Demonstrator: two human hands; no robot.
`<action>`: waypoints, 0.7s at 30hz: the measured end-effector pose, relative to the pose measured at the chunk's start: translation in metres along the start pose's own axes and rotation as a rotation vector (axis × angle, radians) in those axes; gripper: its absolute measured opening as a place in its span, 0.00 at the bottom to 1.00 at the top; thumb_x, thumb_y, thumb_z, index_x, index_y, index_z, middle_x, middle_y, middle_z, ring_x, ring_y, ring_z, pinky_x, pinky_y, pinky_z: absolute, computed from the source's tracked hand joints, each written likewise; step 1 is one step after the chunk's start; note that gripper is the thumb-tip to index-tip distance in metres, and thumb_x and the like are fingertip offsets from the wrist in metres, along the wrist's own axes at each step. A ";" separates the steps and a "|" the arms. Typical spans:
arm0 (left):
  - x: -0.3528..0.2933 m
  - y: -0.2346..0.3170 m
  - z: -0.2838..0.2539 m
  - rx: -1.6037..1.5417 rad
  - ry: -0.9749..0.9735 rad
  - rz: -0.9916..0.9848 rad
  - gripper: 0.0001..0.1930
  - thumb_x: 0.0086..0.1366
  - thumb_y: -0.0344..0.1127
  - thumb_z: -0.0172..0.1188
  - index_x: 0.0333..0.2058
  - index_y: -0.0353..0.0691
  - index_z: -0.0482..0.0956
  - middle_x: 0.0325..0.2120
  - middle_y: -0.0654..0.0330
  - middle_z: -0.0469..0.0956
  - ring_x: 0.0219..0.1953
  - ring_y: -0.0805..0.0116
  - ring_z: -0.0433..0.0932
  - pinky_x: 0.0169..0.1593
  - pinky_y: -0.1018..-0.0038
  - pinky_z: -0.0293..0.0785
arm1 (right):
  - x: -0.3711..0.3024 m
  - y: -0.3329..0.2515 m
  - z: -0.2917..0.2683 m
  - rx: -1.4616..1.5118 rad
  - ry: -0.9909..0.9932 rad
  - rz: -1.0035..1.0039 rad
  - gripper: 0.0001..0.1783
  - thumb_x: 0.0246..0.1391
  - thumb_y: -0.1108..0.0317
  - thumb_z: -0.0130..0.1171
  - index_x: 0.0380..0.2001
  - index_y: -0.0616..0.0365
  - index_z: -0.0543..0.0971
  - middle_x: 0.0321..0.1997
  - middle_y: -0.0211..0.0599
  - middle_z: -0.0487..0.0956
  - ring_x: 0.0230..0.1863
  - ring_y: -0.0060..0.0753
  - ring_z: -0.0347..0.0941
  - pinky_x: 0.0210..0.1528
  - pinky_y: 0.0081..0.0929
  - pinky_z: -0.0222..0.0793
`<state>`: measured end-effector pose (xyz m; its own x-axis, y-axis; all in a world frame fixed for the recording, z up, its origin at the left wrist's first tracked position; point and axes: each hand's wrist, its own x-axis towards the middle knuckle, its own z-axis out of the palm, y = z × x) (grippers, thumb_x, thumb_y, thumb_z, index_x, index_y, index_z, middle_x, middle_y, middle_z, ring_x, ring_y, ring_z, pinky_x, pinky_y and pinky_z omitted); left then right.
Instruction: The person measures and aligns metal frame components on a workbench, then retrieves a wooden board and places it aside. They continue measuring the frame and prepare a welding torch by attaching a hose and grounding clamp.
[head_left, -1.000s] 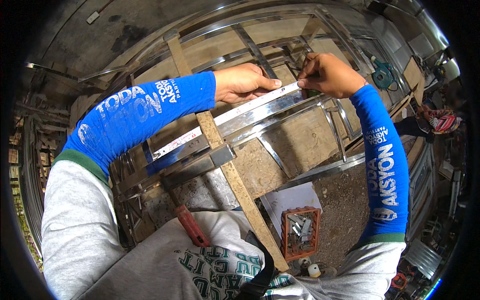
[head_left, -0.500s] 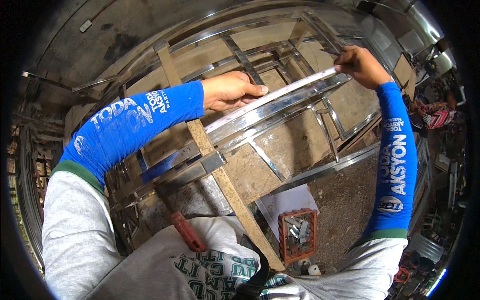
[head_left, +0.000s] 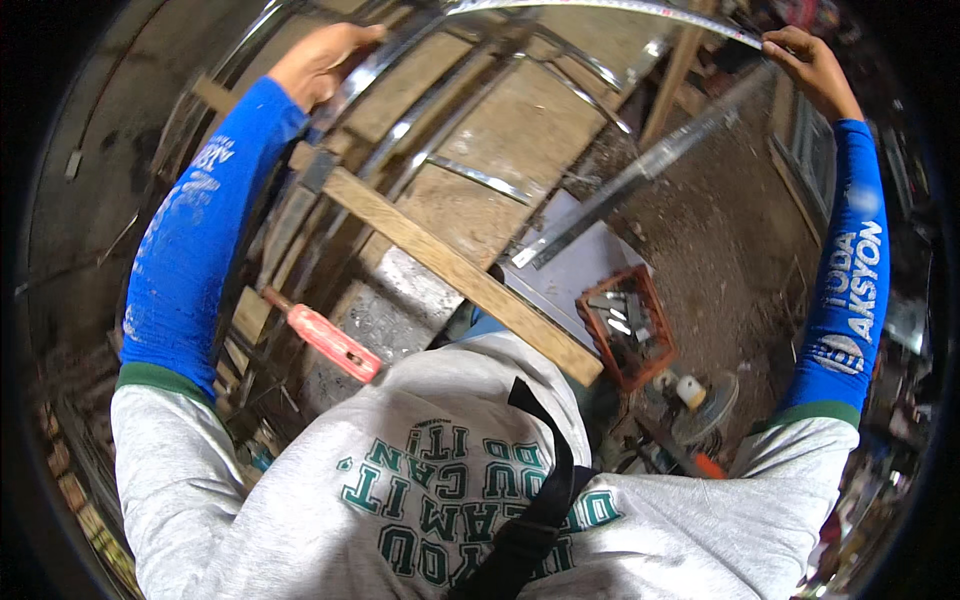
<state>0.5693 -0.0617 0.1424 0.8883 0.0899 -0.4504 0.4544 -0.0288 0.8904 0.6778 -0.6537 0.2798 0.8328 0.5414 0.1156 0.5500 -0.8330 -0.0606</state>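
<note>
Across the upper rim of the view: one measuring-tape blade (head_left: 660,10), stretched between the upper middle and the right hand (head_left: 815,68). Right hand: thumb and fingers pinched closed on the blade's right end, which lies just left of the palm. Left hand (head_left: 325,65): upper left, fingers partly bent, near a bright metal tube (head_left: 385,65); blurred, so whether it grips anything cannot be told. The blade's visible left end sits to the right of this hand, with a gap between.

Container: one orange-red plastic crate (head_left: 650,369), openwork sides, lower right of centre; contents, a loose heap of short silvery metal pieces (head_left: 620,312). Crate rests partly over a pale sheet (head_left: 562,290), near a wooden bar (head_left: 470,272) that slants down toward it. Left of the bar: one red-handled tool (head_left: 335,343), shaft pointing to the upper left.

Blade, appearance: white, narrow, thin, with small dark and reddish marks too blurred to read; outline a shallow arch, descending toward the right hand.
</note>
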 end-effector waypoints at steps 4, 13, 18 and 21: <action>0.030 -0.008 -0.034 -0.038 0.019 -0.042 0.14 0.74 0.41 0.55 0.41 0.35 0.81 0.30 0.53 0.85 0.25 0.61 0.84 0.34 0.62 0.85 | -0.064 -0.033 -0.005 -0.002 -0.093 0.122 0.17 0.64 0.60 0.64 0.43 0.66 0.83 0.38 0.34 0.80 0.44 0.28 0.76 0.50 0.27 0.69; 0.061 -0.080 -0.142 -0.262 0.056 -0.075 0.11 0.74 0.37 0.58 0.39 0.35 0.83 0.31 0.61 0.84 0.28 0.73 0.82 0.35 0.75 0.81 | -0.030 -0.083 -0.005 -0.047 -0.016 0.084 0.12 0.57 0.65 0.68 0.39 0.62 0.86 0.37 0.45 0.84 0.39 0.40 0.81 0.44 0.33 0.74; 0.051 -0.088 -0.162 -0.267 0.109 0.069 0.08 0.69 0.36 0.64 0.35 0.36 0.84 0.30 0.65 0.84 0.28 0.76 0.80 0.34 0.77 0.76 | -0.039 -0.061 0.013 0.087 0.215 0.015 0.08 0.53 0.70 0.70 0.35 0.63 0.86 0.33 0.43 0.83 0.35 0.36 0.80 0.41 0.30 0.72; 0.030 -0.078 -0.148 -0.241 0.100 0.079 0.08 0.69 0.35 0.64 0.34 0.38 0.84 0.28 0.66 0.83 0.28 0.76 0.79 0.33 0.77 0.76 | -0.041 -0.047 0.024 0.230 0.228 0.047 0.08 0.53 0.72 0.69 0.36 0.63 0.86 0.32 0.42 0.83 0.35 0.34 0.80 0.41 0.28 0.72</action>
<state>0.5502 0.0906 0.0694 0.9040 0.1948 -0.3805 0.3438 0.1975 0.9180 0.6192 -0.6341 0.2542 0.8361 0.4419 0.3251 0.5330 -0.7948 -0.2902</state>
